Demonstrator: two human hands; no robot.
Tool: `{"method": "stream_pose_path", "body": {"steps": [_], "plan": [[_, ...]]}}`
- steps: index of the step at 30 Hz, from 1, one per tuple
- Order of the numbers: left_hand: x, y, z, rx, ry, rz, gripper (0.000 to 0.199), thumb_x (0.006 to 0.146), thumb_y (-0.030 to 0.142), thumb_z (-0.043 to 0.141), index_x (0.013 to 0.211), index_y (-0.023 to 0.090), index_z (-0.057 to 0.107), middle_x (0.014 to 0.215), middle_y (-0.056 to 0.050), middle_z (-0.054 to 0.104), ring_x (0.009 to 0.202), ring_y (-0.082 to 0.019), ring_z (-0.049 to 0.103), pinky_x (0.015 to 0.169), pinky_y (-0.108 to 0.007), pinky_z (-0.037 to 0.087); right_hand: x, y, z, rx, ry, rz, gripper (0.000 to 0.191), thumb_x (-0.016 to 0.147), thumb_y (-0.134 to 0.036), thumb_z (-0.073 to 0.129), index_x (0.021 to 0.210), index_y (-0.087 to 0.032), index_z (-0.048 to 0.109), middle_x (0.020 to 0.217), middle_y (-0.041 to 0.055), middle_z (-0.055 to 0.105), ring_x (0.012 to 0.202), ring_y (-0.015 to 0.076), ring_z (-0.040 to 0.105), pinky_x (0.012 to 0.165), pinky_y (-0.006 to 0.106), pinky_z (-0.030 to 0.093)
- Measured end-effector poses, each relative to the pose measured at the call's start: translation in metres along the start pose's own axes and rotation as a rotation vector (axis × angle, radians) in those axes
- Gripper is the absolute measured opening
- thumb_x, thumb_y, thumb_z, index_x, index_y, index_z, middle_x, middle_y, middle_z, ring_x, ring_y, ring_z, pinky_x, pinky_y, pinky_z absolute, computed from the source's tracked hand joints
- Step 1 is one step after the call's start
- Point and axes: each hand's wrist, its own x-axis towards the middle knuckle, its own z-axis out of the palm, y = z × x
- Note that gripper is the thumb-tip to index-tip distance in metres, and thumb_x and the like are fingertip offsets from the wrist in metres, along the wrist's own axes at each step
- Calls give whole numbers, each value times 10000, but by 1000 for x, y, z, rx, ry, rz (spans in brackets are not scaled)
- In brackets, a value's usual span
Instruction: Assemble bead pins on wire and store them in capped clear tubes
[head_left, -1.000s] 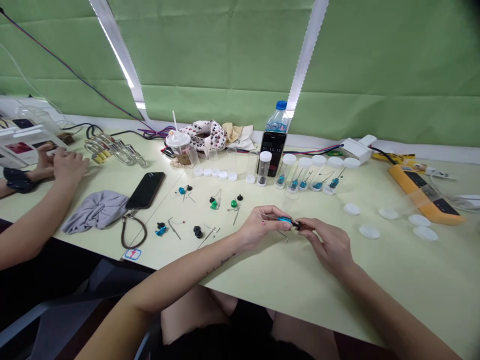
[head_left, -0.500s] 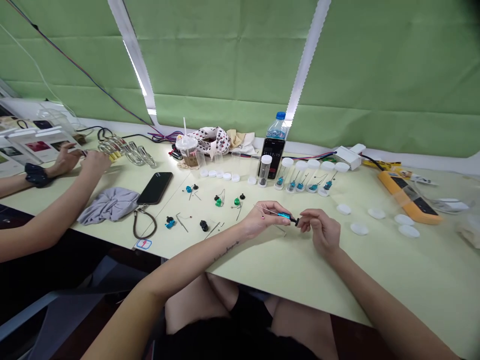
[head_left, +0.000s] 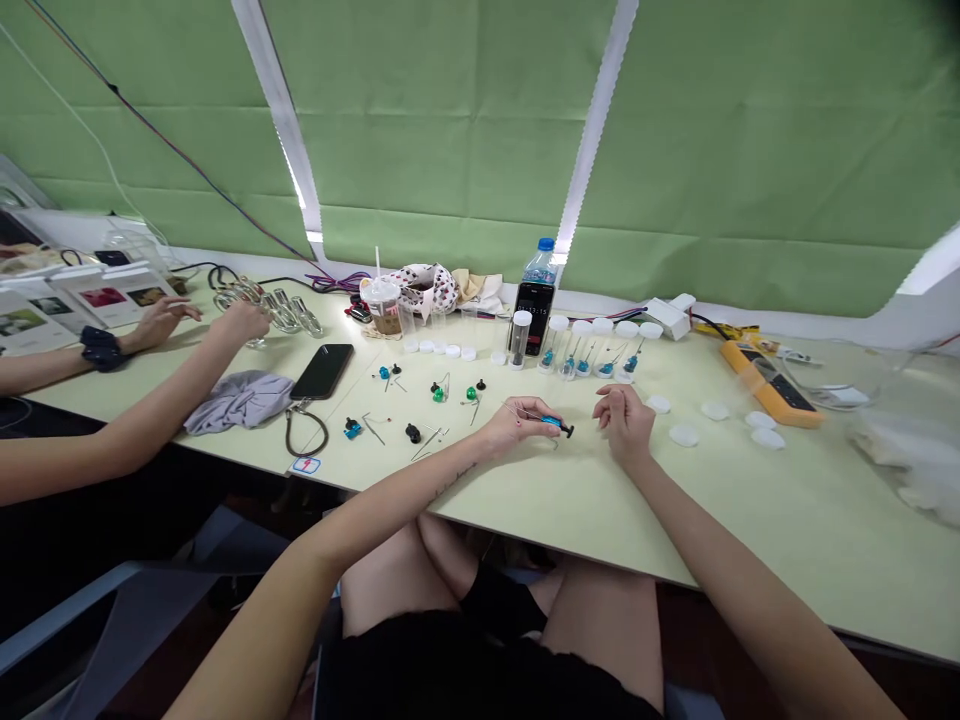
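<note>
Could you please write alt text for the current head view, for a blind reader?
A person's left hand holds a small blue-and-black part at a pale table, the right hand nearby but apart. Capped clear tubes stand behind; small loose parts lie to the left.

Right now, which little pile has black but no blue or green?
The pile just right of the front blue one; the other four show blue or green.

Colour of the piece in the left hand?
The piece in the left hand is blue with a black end; best in the head view.
</note>
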Motion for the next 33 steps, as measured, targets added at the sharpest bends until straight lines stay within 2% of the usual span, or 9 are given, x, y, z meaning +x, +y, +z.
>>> {"method": "stream_pose_path", "body": {"steps": [3,10,16,21,27,33], "plan": [[-1,0,-3,-9,57,37,345,517,240,817,776,99,639,839,-84,687,725,-141,633,774,-318,462,0,0,1,-18,-7,-16,390,926,-478,317,863,-174,553,533,-23,570,385,81,478,412,196,397],[1,3,-4,-28,83,85,342,547,261,803,805,101,646,839,-83,687,751,-145,639,808,-315,449,-5,0,1,-77,-65,-127,317,938,-418,323,935,-187,540,591,-21,584,419,85,508,439,205,419],[-1,6,-3,-69,146,85,373,515,278,817,798,104,648,829,-74,691,732,-144,640,821,-336,448,-14,-11,4,-84,-203,-337,230,910,-346,419,1065,-196,497,782,21,625,610,117,601,632,280,512],[0,10,-1,-82,146,50,350,517,255,816,785,102,651,809,-70,694,743,-144,638,820,-325,448,-13,-23,8,-108,-334,-469,334,881,-320,494,1187,-191,455,890,57,623,703,141,618,685,308,527],[0,7,1,-104,85,37,310,562,228,797,799,101,642,834,-81,693,747,-151,637,806,-338,453,-14,-30,8,-134,-301,-546,331,855,-225,550,1174,-213,467,886,52,630,704,140,623,664,294,536],[0,7,0,-104,107,-1,308,571,234,797,808,111,642,805,-68,688,738,-150,636,805,-344,454,-14,-34,7,-77,-311,-516,315,820,-151,599,1113,-226,513,964,66,629,790,147,634,685,295,554]]}}
